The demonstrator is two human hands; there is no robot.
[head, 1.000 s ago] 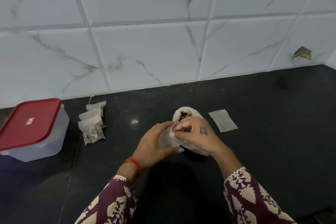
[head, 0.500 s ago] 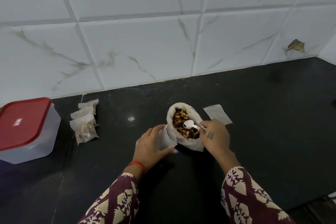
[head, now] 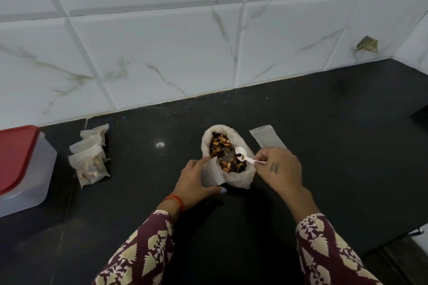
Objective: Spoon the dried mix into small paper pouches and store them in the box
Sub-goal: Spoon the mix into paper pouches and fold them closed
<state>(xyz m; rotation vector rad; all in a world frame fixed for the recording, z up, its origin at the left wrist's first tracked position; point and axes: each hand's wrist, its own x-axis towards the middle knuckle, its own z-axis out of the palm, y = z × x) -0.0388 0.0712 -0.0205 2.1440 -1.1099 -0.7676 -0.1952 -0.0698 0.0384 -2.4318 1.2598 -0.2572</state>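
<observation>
Right hand [head: 279, 170] pinches spoon [head: 245, 157] over dried mix [head: 223, 154]; left hand [head: 194, 183] grips pouch [head: 212, 171].

The countertop [head: 312, 122] is looking like polished dark stone, glossy enough to be throwing back a spot of light at about eleven o'clock from the bag [head: 234, 178]. That bag is showing thin, crinkled, translucent plastic. The spoon [head: 246, 157] is gleaming as smooth white plastic. The pouches [head: 90, 159] at nine o'clock are appearing matt and papery, slightly see-through. The box [head: 34, 183] is reading as frosted plastic under a smooth red lid [head: 16, 157]. The wall tiles [head: 162, 53] are shining, marble-veined.
</observation>
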